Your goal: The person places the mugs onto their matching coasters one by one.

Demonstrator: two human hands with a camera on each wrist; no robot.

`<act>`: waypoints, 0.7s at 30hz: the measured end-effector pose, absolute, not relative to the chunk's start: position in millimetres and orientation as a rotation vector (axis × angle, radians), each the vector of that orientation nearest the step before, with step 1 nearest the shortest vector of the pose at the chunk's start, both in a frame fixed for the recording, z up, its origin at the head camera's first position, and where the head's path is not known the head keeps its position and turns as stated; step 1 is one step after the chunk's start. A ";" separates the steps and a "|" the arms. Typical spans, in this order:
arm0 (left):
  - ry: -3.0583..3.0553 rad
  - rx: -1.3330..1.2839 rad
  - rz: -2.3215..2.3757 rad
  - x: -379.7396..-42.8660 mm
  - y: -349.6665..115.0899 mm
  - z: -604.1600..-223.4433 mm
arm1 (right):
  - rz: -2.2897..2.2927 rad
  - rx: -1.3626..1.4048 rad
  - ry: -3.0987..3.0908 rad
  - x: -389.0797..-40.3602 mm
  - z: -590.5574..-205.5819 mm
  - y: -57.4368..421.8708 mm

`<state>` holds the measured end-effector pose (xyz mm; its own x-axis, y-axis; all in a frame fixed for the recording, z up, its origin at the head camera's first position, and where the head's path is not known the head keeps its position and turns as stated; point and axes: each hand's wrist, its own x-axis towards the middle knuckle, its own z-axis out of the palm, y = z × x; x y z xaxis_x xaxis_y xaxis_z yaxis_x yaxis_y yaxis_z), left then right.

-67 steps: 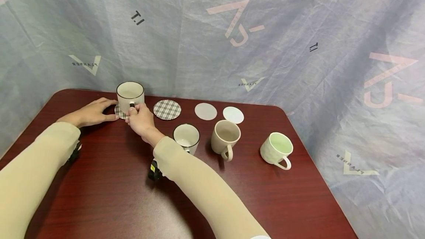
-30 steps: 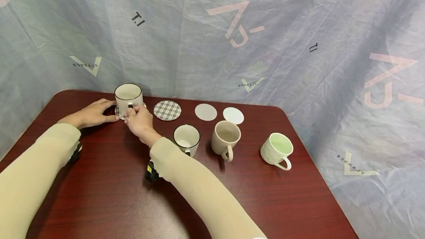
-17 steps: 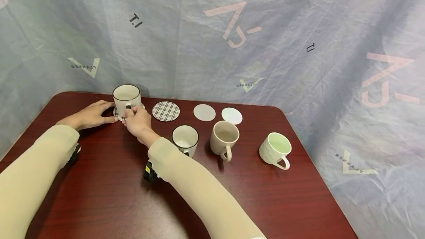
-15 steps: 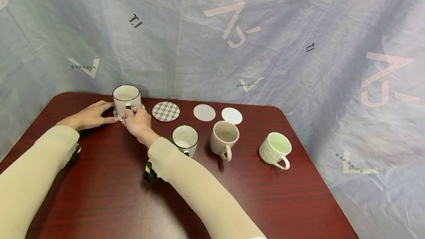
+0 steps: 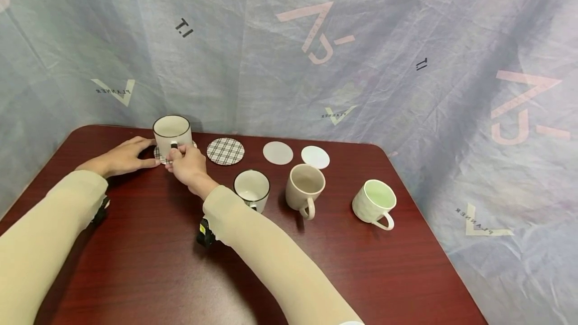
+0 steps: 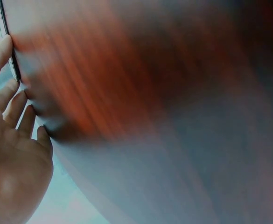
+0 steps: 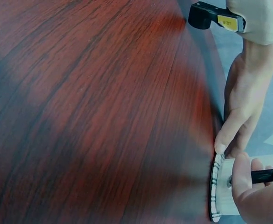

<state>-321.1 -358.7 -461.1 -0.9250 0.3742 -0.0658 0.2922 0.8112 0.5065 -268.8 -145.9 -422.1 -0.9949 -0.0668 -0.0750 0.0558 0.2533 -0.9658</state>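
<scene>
In the head view, a white mug (image 5: 168,137) with a dark rim stands upright over a plaid coaster (image 5: 159,156) at the far left of the table. My right hand (image 5: 188,165) pinches its black-striped handle. My left hand (image 5: 123,157) rests beside the coaster, fingers fairly straight, thumb and fingertips at the coaster's edge. From the right wrist view, the mug's base sits at the coaster (image 7: 214,186), with the left thumb at the coaster's rim. The left wrist view shows the left palm and fingers, with a sliver of the coaster at the fingertips.
A second plaid coaster (image 5: 226,151), a grey coaster (image 5: 278,153) and a white coaster (image 5: 315,157) lie along the back edge. Nearer stand a white dark-rimmed mug (image 5: 251,187), partly behind the right sleeve, a beige mug (image 5: 305,189) and a pale green mug (image 5: 374,202). A curtain (image 5: 289,54) hangs behind.
Since the oldest frame, the right hand has shifted the mug slightly left over the coaster, uncovering its right edge. The left hand has stayed at the coaster. Over the last half second, hardly anything moves.
</scene>
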 end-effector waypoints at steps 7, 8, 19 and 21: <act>2.831 0.517 0.727 -319.7 -357.9 -458.3 | -1.842 -0.060 2.361 -267.5 -418.5 -139.1; 2.829 0.513 0.723 -319.3 -357.7 -457.8 | -1.830 -0.069 2.358 -267.2 -417.9 -137.4; 2.830 0.511 0.714 -319.2 -357.5 -457.9 | -1.779 -0.110 2.312 -264.2 -416.1 -126.5; 2.835 0.517 0.710 -319.6 -356.7 -457.7 | -1.776 -0.105 2.317 -264.2 -416.1 -125.5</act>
<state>-319.6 -356.7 -457.7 -0.9247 0.3718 -0.0821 0.2893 0.8262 0.4834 -264.2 -125.5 -416.1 -0.9733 -0.1894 -0.1300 0.0763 0.2674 -0.9606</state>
